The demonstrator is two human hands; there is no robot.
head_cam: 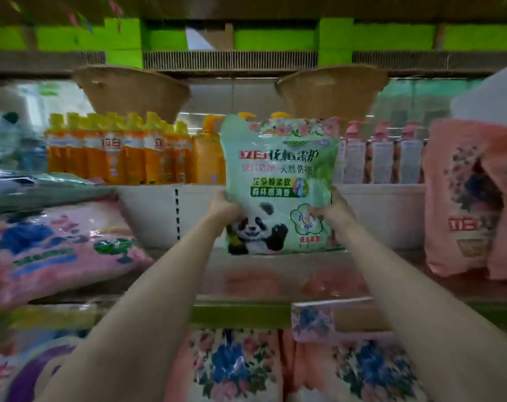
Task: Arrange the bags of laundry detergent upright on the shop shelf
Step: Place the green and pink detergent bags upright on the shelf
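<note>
Fingers of the left hand [224,208] and right hand [332,208] curl round the lower sides of the green detergent bag [278,184], steadying it upright, base on the shelf [275,274], between flat pink bags [58,250] left and upright pink bags [461,198] right.

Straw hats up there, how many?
2. One straw hat hangs at upper left above the orange bottles; the other hangs upper right, above the green bag.

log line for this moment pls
step: standing bag | left hand, right hand: grip green panda-print detergent bag | bag: upright, on shelf
</note>
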